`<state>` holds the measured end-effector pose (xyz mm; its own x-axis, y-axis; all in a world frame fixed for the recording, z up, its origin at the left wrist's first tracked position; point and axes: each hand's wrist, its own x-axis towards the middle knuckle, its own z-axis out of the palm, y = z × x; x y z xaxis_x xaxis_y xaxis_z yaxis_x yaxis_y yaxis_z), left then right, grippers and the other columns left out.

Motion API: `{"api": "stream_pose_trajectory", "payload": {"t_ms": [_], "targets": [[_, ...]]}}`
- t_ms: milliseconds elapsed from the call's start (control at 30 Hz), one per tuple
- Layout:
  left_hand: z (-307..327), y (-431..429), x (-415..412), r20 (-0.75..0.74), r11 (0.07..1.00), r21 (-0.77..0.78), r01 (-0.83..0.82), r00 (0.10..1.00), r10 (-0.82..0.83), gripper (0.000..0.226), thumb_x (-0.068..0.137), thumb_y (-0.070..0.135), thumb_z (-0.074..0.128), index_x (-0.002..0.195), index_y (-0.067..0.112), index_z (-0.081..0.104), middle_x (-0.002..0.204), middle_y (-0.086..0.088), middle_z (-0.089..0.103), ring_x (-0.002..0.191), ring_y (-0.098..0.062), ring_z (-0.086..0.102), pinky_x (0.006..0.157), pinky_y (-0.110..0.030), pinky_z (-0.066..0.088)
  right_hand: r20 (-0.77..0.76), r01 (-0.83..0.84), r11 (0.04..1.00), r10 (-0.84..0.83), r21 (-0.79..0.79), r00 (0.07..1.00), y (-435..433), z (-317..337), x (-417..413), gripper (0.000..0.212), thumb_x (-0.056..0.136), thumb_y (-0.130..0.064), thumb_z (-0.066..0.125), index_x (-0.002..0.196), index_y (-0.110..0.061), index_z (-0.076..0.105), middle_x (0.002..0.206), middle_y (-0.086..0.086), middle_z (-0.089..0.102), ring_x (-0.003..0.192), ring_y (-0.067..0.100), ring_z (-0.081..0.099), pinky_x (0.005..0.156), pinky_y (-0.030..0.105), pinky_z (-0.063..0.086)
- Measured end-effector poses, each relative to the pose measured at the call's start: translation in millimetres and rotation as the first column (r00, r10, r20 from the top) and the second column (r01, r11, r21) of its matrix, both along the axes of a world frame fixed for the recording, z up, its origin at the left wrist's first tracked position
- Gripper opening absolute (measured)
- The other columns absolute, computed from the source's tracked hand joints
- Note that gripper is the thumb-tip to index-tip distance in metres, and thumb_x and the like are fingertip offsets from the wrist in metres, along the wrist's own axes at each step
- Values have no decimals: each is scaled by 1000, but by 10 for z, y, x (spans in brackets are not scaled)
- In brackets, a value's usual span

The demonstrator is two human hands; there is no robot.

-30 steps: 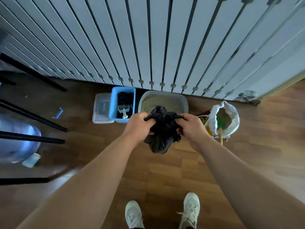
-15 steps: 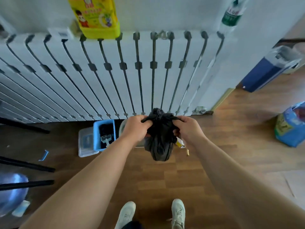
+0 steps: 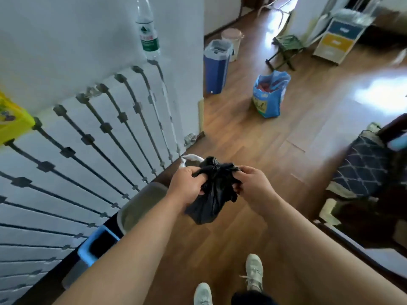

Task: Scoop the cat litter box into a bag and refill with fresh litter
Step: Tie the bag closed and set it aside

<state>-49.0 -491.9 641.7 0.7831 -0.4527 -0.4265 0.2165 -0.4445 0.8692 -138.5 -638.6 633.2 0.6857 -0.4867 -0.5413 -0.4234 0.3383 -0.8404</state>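
Now, the black bag (image 3: 212, 194) hangs in the air between your hands, its gathered neck bunched at the top. Your left hand (image 3: 187, 183) and right hand (image 3: 253, 186) each pinch a twist of the plastic, fingers curled tight, pulling outward. Tug unevenly and I judge the thin film could tear or the knot slip, spilling waste on the wood floor (image 3: 220, 249) directly beneath your grip. The litter box (image 3: 154, 186) sits below and outside your left hand, so a swinging bag could dump into it.
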Motion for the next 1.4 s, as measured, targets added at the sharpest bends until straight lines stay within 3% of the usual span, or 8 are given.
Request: {"api": "stream_pose_trajectory", "payload": {"t_ms": [133, 433, 633, 833, 933, 1067, 1300, 1400], "targets": [[54, -308, -371, -5, 981, -9, 195, 981, -195, 18, 94, 9, 59, 83, 18, 70, 80, -7, 69, 75, -20, 67, 65, -30, 59, 16, 181, 982, -182, 53, 983, -106, 59, -621, 21, 97, 0, 46, 89, -3, 65, 68, 8, 51, 51, 14, 42, 54, 26, 40], [124, -1224, -1813, -40, 858, -61, 510, 858, -513, 18, 93, 5, 58, 80, 14, 66, 74, -6, 65, 65, -20, 61, 61, -34, 52, 1, 551, 832, -553, 65, 833, -534, 153, -2426, 26, 99, -2, 45, 86, -10, 66, 72, 8, 57, 53, 13, 47, 50, 21, 40], [191, -1732, -3126, -20, 730, -51, 681, 730, -683, 11, 94, 8, 58, 90, 13, 67, 89, -10, 70, 78, -21, 66, 69, -36, 57, -10, 723, 691, -723, 34, 691, -740, 134, -3860, 25, 99, -4, 48, 87, -13, 67, 81, 11, 64, 67, 18, 53, 62, 29, 43], [213, -2089, -4525, 2, 619, -44, 784, 620, -785, 22, 94, 8, 56, 81, 22, 67, 86, -4, 71, 83, -21, 68, 74, -37, 60, 57, 836, 549, -835, 19, 547, -843, 162, -5248, 27, 98, 1, 45, 81, -10, 64, 57, 7, 56, 42, 12, 46, 47, 26, 38], [166, -2244, -5142, -7, 567, -62, 821, 568, -823, 17, 94, 8, 57, 88, 17, 71, 88, -4, 72, 84, -19, 69, 73, -35, 60, 94, 880, 470, -881, 61, 464, -835, 151, -5832, 24, 98, 0, 46, 83, -7, 63, 48, 1, 55, 39, 10, 44, 41, 22, 38], [47, -2518, -6016, -60, 514, -66, 855, 511, -858, 14, 93, 9, 59, 102, 11, 69, 90, -2, 71, 85, -17, 69, 69, -31, 59, 94, 937, 336, -940, 93, 327, -884, 135, -6666, 21, 99, 1, 45, 90, -4, 63, 49, 1, 55, 38, 8, 43, 39, 19, 37], [83, -3088, -7248, -97, 363, -91, 928, 354, -930, 21, 94, 7, 58, 78, 20, 65, 81, -1, 68, 79, -16, 68, 72, -30, 59, 104, 987, 119, -989, 104, 108, -1166, 104, -7806, 26, 98, 0, 44, 82, -10, 62, 54, 2, 54, 42, 8, 42, 41, 19, 35], [52, -3440, -7644, -92, 289, -79, 954, 282, -955, 13, 93, 10, 61, 84, 16, 69, 82, -1, 69, 77, -15, 68, 71, -29, 59, 112, 991, 44, -993, 124, 30, -1376, 107, -8172, 25, 98, 1, 45, 83, -9, 62, 54, 1, 56, 40, 7, 43, 40, 18, 35]]}}
